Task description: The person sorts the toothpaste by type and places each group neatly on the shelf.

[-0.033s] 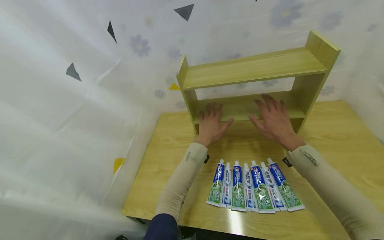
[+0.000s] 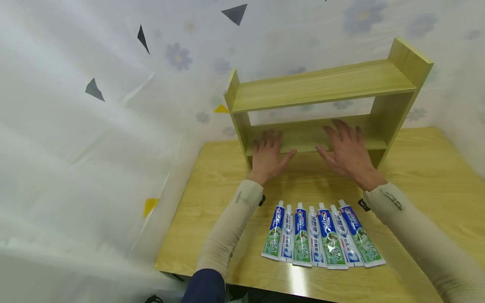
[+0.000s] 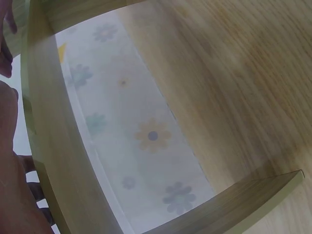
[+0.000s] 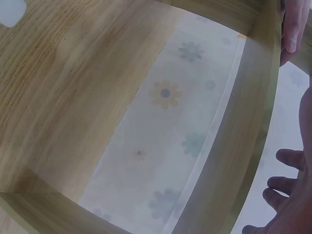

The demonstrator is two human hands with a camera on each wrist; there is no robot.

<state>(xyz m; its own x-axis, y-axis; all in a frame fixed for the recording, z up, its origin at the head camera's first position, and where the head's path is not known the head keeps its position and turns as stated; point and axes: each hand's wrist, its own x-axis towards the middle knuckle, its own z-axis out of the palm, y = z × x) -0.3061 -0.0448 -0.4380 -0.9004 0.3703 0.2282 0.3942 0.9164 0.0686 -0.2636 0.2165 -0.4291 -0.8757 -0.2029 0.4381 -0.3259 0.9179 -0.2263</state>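
Yellowish wood grain covers the two-tier shelf (image 2: 326, 86), which stands at the far side of the tabletop (image 2: 202, 206), its long axis running left to right. Its lower board (image 2: 303, 137) lies under the fingers of both hands, the left hand (image 2: 266, 159) close to the left end panel, the right hand (image 2: 349, 150) a little farther from the right one and reaching nearer the board's far edge. Fingers on both are extended and spread, gripping nothing; whether they touch the board I cannot tell. Plain end panels rise above the upper board, and the back is open below it. Nearer, between the forearms, seven toothpaste tubes (image 2: 301, 237) fan out, caps pointing far; flowered sheeting (image 2: 288, 38) hangs behind.
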